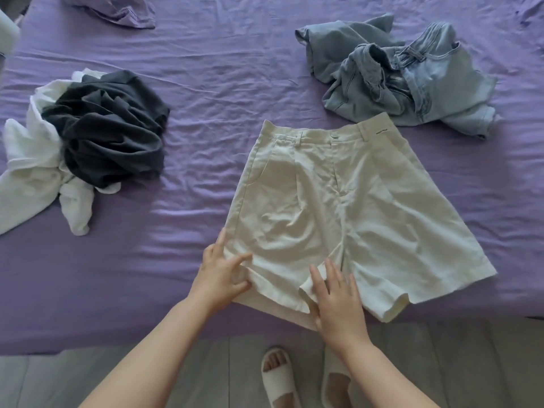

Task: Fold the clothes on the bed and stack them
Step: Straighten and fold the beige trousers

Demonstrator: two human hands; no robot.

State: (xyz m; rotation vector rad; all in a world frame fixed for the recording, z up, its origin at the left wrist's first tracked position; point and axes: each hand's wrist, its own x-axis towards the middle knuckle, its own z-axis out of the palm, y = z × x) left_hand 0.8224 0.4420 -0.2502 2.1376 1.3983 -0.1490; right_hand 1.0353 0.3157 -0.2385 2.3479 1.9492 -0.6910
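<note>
The cream shorts (332, 207) are lying spread flat, front side up, on the near part of the bed (206, 119), with the waistband pointing away from the person and both leg hems pointing toward the bed's near edge. The fabric is showing light creases across the left leg.

The left hand (219, 275) is resting on the outer hem corner of the left leg; its fingers are spread and lightly bent, with the fingertips touching the fabric edge. Whether fabric is pinched beneath them cannot be told. The right hand (335, 301) is lying flat on the inner hem area between the two legs, fingers extended and pressing the cloth down.

Beyond the waistband, to the right, crumpled light-blue jeans (412, 81) are lying in a heap, with one edge just touching the shorts' waistband corner. Well apart on the left, a dark grey garment (112, 128) is sitting bunched on top of a white garment (32, 169). A purple cloth (123, 10) is lying rumpled at the far edge.

The purple bedsheet is covering the bed. Below the bed's edge, white slippers (279, 381) are standing on the grey floor (59, 378).
</note>
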